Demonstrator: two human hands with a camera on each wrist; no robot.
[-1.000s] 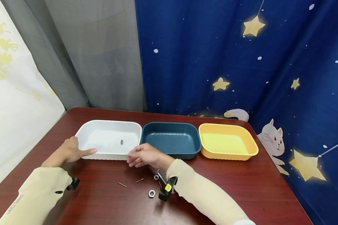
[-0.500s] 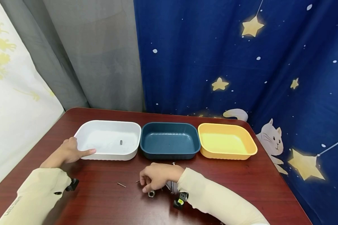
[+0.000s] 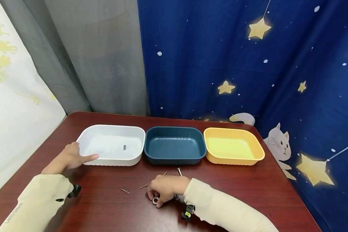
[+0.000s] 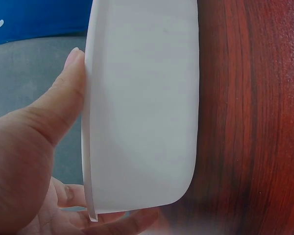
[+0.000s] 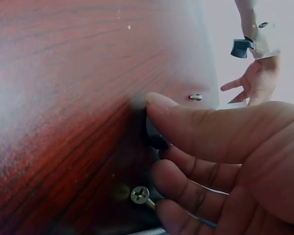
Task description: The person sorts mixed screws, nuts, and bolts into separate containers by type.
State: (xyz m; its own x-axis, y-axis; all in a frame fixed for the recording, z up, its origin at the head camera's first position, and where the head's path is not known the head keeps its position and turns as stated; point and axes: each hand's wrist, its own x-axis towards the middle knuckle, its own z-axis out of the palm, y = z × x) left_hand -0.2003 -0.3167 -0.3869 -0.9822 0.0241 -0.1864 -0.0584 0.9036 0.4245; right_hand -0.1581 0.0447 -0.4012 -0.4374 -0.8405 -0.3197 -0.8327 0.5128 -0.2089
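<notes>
My left hand holds the front left corner of a white plastic bin. Its thumb lies on the rim, and the other fingers reach round the end wall. In the bin lies a small metal piece, too small to make out. On the table, my right hand pinches a hex nut between thumb and index finger. The nut looks dark and partly hidden in the right wrist view. Close to the curled fingers there, a cross-head screw shows its head.
A dark teal bin and a yellow bin stand in a row right of the white one. Two small screws lie left of my right hand, one screw farther out. A bolt lies partly behind the right wrist.
My right hand has moved from the white bin's front right corner back towards me, down to the nut, and its fingers have closed about it. The left hand stays at the bin.
</notes>
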